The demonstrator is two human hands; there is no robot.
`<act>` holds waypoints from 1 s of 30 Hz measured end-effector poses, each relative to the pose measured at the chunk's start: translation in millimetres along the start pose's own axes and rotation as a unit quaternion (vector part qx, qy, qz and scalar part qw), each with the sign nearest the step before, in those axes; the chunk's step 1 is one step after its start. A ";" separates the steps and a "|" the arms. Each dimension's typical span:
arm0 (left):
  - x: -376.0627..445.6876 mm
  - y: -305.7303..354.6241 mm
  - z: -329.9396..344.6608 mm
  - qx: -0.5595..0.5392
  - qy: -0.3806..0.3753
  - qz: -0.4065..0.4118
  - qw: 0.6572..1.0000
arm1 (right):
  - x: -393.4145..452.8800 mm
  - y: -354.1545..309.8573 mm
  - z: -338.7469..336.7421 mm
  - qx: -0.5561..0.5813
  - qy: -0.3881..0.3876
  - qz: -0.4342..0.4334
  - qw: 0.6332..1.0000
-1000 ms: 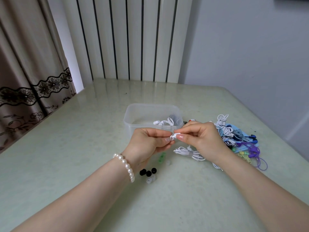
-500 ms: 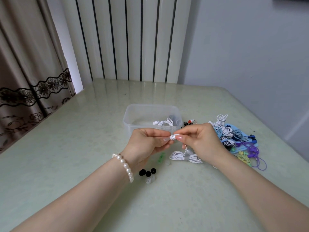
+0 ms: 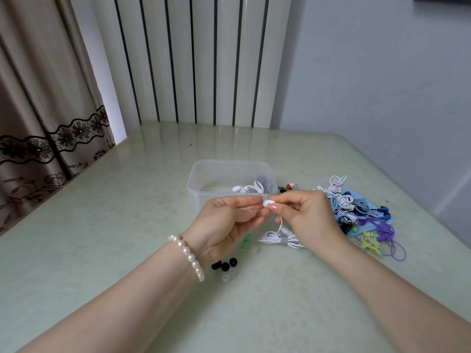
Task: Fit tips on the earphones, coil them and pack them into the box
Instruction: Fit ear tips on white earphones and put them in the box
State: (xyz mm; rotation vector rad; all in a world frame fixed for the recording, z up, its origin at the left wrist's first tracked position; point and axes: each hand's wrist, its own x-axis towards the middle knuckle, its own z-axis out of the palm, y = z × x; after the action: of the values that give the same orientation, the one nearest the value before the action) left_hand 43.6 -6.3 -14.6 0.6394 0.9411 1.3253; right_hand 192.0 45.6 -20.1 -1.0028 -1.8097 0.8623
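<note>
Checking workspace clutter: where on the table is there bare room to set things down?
Bare: the table left of the plastic box, and behind it. Crowded: earphone pile right, loose tips and white coiled earphones under the hands.

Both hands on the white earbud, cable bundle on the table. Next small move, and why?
Probably press the tip home onto the white earbud. The right hand pinches the bud and the left hand meets it at its nose with pinched fingertips; whether a clear tip sits there cannot be told. Its cable bundle lies banded on the table, and only one white set is in the box.
</note>
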 end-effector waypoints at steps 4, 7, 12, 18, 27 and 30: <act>-0.5 3.6 -0.7 0.017 0.011 0.015 1.000 | 3.9 -3.2 -7.5 0.044 -0.017 0.025 0.999; 0.0 6.3 -3.4 0.055 0.019 0.031 0.998 | 6.8 -7.9 -15.7 0.037 -0.073 0.053 0.995; 2.4 14.0 -13.4 0.130 0.035 0.043 0.990 | 11.2 -1.6 -25.9 -0.122 -0.141 0.121 0.975; 4.0 23.1 -23.8 0.240 0.048 0.050 0.968 | 11.0 1.8 -25.3 -0.217 -0.175 0.068 0.958; 4.4 24.7 -26.3 0.310 0.034 0.064 0.948 | 5.1 -9.9 -25.0 -0.406 -0.284 -0.004 0.869; 3.6 27.6 -26.1 0.314 0.031 0.067 0.947 | 6.6 -7.7 -25.5 -0.403 -0.283 -0.005 0.870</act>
State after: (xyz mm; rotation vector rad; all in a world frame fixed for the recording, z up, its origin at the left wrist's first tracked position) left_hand 6.9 -1.3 -5.2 1.1685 1.4090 1.1587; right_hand 211.1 52.0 -1.5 -1.3223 -2.7976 0.3753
